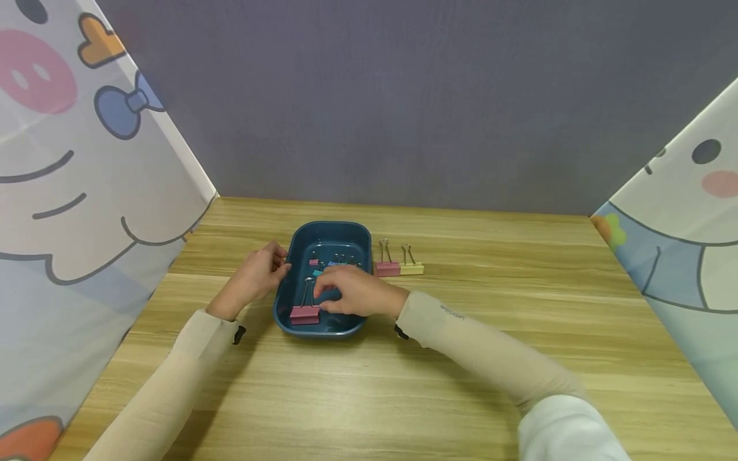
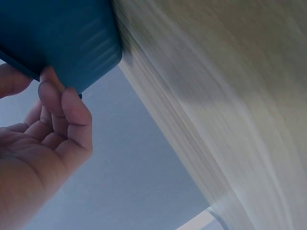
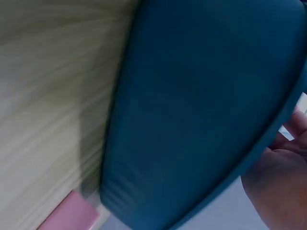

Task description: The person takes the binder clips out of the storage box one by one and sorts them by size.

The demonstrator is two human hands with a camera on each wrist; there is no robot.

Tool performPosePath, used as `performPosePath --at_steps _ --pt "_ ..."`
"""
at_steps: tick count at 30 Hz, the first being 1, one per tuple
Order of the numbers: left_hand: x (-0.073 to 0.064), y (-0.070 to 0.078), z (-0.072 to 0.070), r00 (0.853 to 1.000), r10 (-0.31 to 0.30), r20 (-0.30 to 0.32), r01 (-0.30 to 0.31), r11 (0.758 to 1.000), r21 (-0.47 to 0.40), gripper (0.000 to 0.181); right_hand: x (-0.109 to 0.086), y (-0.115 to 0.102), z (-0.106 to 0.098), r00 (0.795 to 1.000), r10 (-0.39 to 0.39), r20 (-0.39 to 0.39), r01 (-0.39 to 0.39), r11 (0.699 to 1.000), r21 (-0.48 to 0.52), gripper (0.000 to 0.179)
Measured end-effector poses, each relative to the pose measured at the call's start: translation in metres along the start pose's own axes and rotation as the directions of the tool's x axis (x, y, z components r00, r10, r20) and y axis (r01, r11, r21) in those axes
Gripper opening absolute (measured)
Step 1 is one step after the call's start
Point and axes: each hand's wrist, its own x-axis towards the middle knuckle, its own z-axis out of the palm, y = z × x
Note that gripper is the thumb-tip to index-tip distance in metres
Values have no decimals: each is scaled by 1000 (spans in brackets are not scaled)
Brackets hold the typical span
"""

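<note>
A dark blue tray (image 1: 330, 225) stands on the table, and my left hand (image 1: 256, 276) pinches its left rim; the left wrist view shows thumb and fingertips (image 2: 50, 88) at that rim. Inside lies a large pink binder clip (image 1: 304, 315), its wire handles pointing up and away. My right hand (image 1: 360, 291) reaches over the right rim, thumb and index finger apart beside this clip's right end; whether they touch it I cannot tell. Farther back in the tray lie several small binder clips: a pink one (image 1: 314, 262), a teal one (image 1: 318, 273) and others partly hidden by the right hand.
Right of the tray, a pink binder clip (image 1: 387, 269) and a yellow binder clip (image 1: 412, 269) lie side by side on the wooden table (image 1: 519, 288). A grey wall (image 1: 392, 102) rises behind the table. Printed cartoon cloths hang on both sides.
</note>
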Motion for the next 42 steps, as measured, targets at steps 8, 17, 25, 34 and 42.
performPosePath --at_steps 8,17,25,34,42 --pt "0 0 1 1000 2 4 -2 1000 -8 21 14 -5 13 999 4 37 -4 1000 -11 15" --pt "0 -2 1 1000 -4 1 4 1000 -10 22 19 -6 17 995 68 67 -64 996 -60 14" --pt "0 -2 1 1000 0 -7 0 1000 -13 22 22 -6 21 980 145 134 -134 987 -84 13" --pt "0 -2 2 1000 -3 -5 3 1000 -29 21 24 -6 23 975 164 152 -147 982 -116 11" --pt "0 -1 2 1000 -3 -7 2 999 -33 21 26 -6 24 972 180 153 -161 979 -128 9"
